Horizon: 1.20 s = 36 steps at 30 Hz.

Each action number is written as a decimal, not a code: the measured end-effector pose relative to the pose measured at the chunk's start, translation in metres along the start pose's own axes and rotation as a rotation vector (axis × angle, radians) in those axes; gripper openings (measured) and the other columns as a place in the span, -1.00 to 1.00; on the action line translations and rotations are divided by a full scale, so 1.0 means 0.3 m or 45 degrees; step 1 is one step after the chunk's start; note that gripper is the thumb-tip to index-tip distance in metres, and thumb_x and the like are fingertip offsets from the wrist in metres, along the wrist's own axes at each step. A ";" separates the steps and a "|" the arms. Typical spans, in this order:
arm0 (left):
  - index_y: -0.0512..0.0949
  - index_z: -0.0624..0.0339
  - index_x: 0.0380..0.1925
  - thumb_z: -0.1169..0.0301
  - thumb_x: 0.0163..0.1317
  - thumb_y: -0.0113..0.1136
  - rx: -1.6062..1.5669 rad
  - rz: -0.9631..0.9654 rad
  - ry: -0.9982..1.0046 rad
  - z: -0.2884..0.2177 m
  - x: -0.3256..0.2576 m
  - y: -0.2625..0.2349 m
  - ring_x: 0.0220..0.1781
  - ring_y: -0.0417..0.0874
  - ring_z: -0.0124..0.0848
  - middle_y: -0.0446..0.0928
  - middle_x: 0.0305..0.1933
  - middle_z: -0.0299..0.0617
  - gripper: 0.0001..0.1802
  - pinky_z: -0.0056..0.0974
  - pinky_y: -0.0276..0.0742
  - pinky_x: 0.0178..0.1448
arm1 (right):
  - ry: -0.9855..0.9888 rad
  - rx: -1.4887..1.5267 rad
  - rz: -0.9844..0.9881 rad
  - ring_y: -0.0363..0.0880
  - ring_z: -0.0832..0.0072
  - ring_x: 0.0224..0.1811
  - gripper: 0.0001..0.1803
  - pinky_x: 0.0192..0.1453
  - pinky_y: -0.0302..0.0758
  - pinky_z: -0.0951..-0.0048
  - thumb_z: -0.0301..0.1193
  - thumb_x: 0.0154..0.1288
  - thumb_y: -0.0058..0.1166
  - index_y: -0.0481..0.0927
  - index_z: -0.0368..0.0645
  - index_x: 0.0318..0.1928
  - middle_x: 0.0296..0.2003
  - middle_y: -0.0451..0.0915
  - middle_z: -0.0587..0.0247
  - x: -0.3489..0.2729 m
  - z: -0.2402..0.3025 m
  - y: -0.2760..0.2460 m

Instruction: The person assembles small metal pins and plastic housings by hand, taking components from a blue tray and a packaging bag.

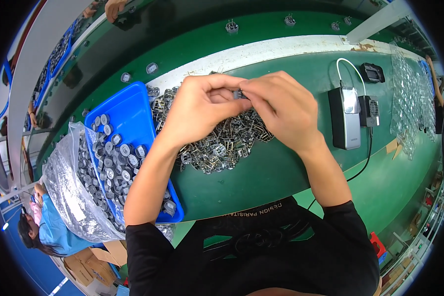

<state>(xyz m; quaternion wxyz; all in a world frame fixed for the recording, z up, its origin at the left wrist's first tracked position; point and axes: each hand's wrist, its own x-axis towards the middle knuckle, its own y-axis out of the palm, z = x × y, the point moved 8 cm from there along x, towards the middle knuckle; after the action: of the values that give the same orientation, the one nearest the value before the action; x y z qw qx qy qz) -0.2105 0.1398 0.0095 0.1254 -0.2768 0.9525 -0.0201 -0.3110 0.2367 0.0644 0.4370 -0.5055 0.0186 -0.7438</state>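
Note:
My left hand (195, 111) and my right hand (286, 111) meet above a heap of small metal parts with prongs (217, 150). Their fingertips are closed together around a small dark grey part (240, 93), mostly hidden by the fingers. Both hands pinch at it, the left from one side and the right from the other. Left of my left forearm lies a blue tray (138, 106), tilted. Round grey plastic caps (126, 150) fill its near portion, some inside a clear plastic bag (64, 167).
On the green table's right side stand a black and silver power bank (345, 123) with a white cable, a black adapter (369, 111) and a black holder (372, 73). Bubble wrap (404, 98) hangs at the far right. A green conveyor (202, 44) beyond a white rail carries several small parts. Another person (59, 222) sits at left.

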 end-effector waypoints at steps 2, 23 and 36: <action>0.62 0.43 -0.05 0.71 0.17 0.26 -0.048 -0.050 0.021 0.008 0.002 -0.031 -0.37 0.61 -0.62 0.65 -0.32 -0.25 -0.69 -0.52 0.52 -0.22 | 0.077 0.081 -0.017 0.61 0.33 -0.37 -0.71 -0.34 0.55 0.42 -0.65 0.10 0.22 0.68 -0.16 -0.12 -0.37 0.63 0.27 0.016 -0.031 -0.019; 0.71 0.23 -0.12 0.26 0.23 0.24 0.749 -0.702 0.078 0.025 0.277 -0.524 -0.37 0.68 -0.42 0.70 -0.34 -0.11 -0.68 -0.33 0.56 -0.17 | 0.757 0.028 1.222 0.65 0.15 -0.34 -0.75 -0.22 0.54 0.19 -0.54 0.02 0.12 0.69 -0.25 -0.23 -0.39 0.68 0.03 -0.153 -0.251 0.004; 0.66 0.20 0.00 0.37 0.01 0.36 1.352 -0.473 -0.124 0.040 0.123 -0.492 -0.11 0.72 -0.11 0.68 -0.13 0.04 -0.53 -0.17 0.59 0.02 | 0.469 -0.156 0.791 0.62 0.06 -0.27 -0.85 -0.16 0.55 0.19 -0.56 0.20 0.05 0.65 -0.29 -0.25 -0.33 0.65 0.02 -0.088 -0.258 0.025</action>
<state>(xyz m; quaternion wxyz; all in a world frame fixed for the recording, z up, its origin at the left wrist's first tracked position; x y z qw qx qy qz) -0.1604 -0.0043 0.0054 0.2856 -0.3391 0.7401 -0.5057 -0.3630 0.2177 0.0035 0.6002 -0.3586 0.2942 -0.6516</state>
